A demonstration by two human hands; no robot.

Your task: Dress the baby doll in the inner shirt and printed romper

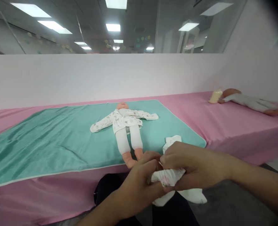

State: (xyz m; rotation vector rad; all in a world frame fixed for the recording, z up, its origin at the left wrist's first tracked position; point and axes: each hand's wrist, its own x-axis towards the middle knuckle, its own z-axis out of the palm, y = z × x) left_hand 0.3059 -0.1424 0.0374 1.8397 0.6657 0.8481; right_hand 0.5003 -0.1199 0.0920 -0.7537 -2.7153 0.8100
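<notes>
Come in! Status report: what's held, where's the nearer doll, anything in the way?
Left hand, right hand: both gripping bunched white cloth. Nearer doll: lying face up on green blanket. In the way: hands partly hide the cloth.

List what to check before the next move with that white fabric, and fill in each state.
1. Left hand gripping the white fabric: ok.
2. Right hand gripping it too: ok.
3. Fabric laid out flat: not ok, bunched between the hands.
4. Fabric right side out: cannot tell.
5. Nearer doll lying on the green blanket: ok.
6. Bottle away from the hands: ok.
</notes>
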